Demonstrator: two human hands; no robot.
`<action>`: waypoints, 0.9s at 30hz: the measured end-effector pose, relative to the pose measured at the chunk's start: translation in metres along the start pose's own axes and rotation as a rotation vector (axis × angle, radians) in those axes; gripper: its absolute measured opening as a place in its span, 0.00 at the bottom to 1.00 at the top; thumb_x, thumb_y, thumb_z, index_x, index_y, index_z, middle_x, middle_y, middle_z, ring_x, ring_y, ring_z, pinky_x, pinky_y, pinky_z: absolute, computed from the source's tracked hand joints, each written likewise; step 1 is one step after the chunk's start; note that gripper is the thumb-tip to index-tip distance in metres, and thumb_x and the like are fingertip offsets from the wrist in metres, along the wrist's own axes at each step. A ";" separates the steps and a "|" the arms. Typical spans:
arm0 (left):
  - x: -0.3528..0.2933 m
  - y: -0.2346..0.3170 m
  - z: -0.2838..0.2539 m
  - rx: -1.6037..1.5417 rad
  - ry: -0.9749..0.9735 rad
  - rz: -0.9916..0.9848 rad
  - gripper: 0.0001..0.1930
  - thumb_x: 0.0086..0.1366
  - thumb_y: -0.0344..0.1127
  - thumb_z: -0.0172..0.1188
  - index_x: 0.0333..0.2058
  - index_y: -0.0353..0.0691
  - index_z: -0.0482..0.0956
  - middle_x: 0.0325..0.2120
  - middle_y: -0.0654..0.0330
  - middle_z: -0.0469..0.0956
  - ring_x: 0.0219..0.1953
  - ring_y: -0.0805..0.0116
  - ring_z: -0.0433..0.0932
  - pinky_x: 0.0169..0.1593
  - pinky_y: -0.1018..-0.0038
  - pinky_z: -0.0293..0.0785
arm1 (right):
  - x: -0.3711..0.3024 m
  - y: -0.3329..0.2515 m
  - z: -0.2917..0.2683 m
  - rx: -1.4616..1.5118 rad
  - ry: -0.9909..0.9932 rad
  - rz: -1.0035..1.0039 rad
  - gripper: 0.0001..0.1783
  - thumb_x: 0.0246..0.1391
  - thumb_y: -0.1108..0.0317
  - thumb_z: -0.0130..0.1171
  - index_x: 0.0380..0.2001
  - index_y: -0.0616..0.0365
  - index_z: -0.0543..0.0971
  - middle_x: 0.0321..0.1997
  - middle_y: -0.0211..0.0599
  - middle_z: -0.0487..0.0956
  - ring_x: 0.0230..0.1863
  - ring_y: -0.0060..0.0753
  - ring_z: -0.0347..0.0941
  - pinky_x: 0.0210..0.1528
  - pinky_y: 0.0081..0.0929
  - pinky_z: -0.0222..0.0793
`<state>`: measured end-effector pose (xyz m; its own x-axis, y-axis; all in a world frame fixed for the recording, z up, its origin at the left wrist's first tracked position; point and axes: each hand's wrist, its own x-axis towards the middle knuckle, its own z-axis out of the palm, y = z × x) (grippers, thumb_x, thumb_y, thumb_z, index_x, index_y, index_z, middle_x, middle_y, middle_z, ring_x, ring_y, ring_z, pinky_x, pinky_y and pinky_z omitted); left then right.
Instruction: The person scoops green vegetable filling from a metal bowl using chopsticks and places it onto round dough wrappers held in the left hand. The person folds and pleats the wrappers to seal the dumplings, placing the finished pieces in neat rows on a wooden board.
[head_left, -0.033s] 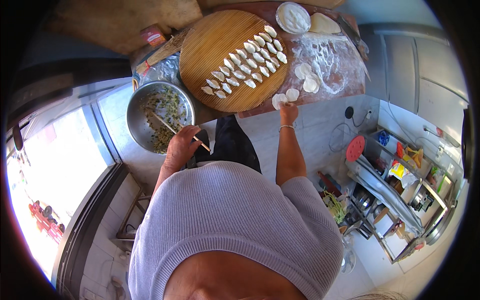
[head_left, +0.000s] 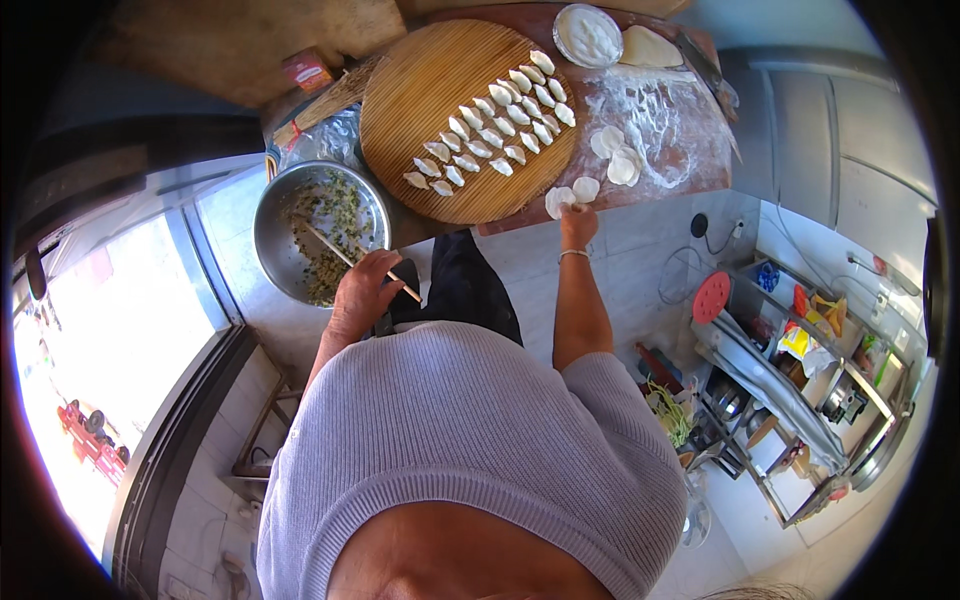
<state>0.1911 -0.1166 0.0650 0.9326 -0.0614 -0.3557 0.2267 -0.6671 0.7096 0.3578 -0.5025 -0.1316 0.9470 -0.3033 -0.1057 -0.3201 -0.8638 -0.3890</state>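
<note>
My left hand (head_left: 362, 290) is closed round a pair of pale chopsticks (head_left: 330, 243). Their tips reach into a steel bowl (head_left: 378, 200) of chopped green and brown filling (head_left: 335, 215). At the table's near edge, my right hand (head_left: 577, 226) has its fingers closed at the rim of a round dumpling wrapper (head_left: 558, 202); the fingertips are partly hidden. Another wrapper (head_left: 586, 188) lies just beyond it. A small overlapping pile of wrappers (head_left: 624, 166) rests farther right. Rows of folded dumplings (head_left: 490, 135) cover part of a round slatted wooden tray (head_left: 410, 90) ahead of me.
Flour (head_left: 660, 120) dusts the reddish table at right. Behind it stand a dish of white flour (head_left: 588, 36), a slab of dough (head_left: 650, 48) and a knife (head_left: 698, 58). A plastic bag (head_left: 330, 138) touches the bowl's far side. A loaded shelf rack (head_left: 780, 380) stands at right.
</note>
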 end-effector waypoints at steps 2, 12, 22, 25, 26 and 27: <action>-0.001 -0.002 0.001 -0.009 0.011 -0.007 0.21 0.53 0.35 0.63 0.47 0.40 0.73 0.47 0.53 0.74 0.47 0.51 0.74 0.49 0.63 0.72 | 0.002 -0.009 -0.006 0.051 0.073 -0.071 0.12 0.35 0.63 0.65 0.23 0.60 0.81 0.28 0.44 0.81 0.30 0.42 0.78 0.39 0.33 0.73; 0.000 -0.005 0.005 -0.002 0.041 0.042 0.20 0.53 0.35 0.63 0.46 0.39 0.74 0.45 0.53 0.75 0.47 0.52 0.74 0.49 0.63 0.72 | 0.018 -0.018 -0.028 1.026 0.076 0.419 0.15 0.44 0.75 0.64 0.38 0.63 0.76 0.34 0.35 0.79 0.29 0.25 0.74 0.26 0.20 0.69; -0.006 -0.007 0.013 -1.590 0.069 -0.390 0.33 0.66 0.57 0.48 0.59 0.35 0.60 0.55 0.50 0.68 0.57 0.56 0.68 0.56 0.61 0.67 | -0.140 -0.221 -0.087 0.676 -0.383 -0.665 0.07 0.51 0.75 0.57 0.35 0.62 0.76 0.28 0.39 0.78 0.27 0.32 0.76 0.33 0.26 0.73; -0.013 -0.041 0.016 -1.984 0.177 -0.208 0.31 0.68 0.56 0.46 0.57 0.35 0.62 0.54 0.49 0.68 0.57 0.54 0.67 0.58 0.60 0.66 | -0.198 -0.280 -0.095 0.701 -0.743 -1.021 0.17 0.43 0.74 0.64 0.39 0.59 0.75 0.40 0.44 0.77 0.40 0.48 0.75 0.43 0.36 0.72; -0.016 -0.044 0.007 -2.060 0.263 -0.256 0.27 0.69 0.53 0.43 0.55 0.35 0.63 0.53 0.48 0.69 0.56 0.53 0.67 0.59 0.58 0.65 | -0.204 -0.291 -0.098 0.708 -0.715 -1.111 0.18 0.43 0.73 0.64 0.41 0.58 0.75 0.39 0.44 0.77 0.40 0.49 0.75 0.42 0.36 0.72; -0.023 -0.045 0.001 -1.963 0.463 -0.332 0.25 0.70 0.50 0.44 0.55 0.35 0.64 0.51 0.47 0.70 0.54 0.54 0.70 0.58 0.58 0.66 | -0.207 -0.291 -0.093 0.729 -0.737 -1.078 0.17 0.44 0.74 0.63 0.40 0.58 0.75 0.41 0.44 0.76 0.41 0.47 0.75 0.41 0.35 0.72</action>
<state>0.1591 -0.0854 0.0407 0.7158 0.2341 -0.6579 0.0085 0.9392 0.3434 0.2524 -0.2256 0.0887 0.5850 0.7902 0.1828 0.3963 -0.0818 -0.9145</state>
